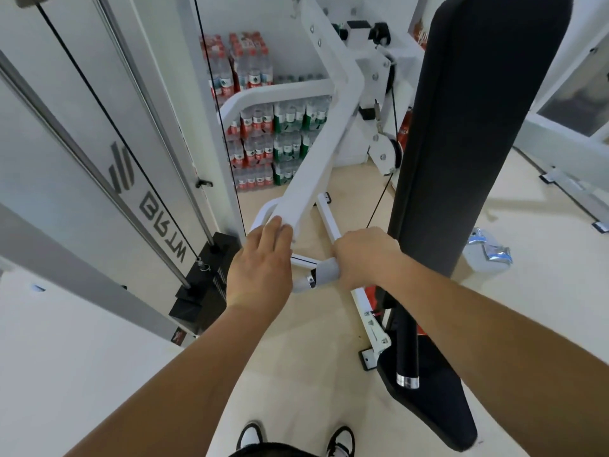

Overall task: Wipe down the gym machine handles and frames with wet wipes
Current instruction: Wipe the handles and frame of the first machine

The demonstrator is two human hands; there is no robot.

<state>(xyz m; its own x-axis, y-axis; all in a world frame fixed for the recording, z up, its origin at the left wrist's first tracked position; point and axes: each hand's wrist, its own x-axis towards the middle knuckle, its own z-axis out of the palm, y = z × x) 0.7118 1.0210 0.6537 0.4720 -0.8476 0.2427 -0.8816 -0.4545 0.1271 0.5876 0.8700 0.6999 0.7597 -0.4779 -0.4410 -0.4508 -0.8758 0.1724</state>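
White wipe point(326, 271), seemingly, wraps the handle point(304, 282) in our gripping right hand point(364, 255); our flat left hand point(260, 258) steadying the frame arm point(309, 169) could slip.

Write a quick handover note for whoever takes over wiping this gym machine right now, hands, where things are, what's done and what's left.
Left hand: fingers straight, resting on the lower end of the white arm bar, steadying it.
Right hand: gripping a wet wipe wrapped round the handle, near its chrome collar.
Wipe packet: on the floor to the right of the black back pad.
Done: cannot tell from this view which parts are already wiped.
Left: finish this handle, then the arm bar, the frame and the lower black handle.
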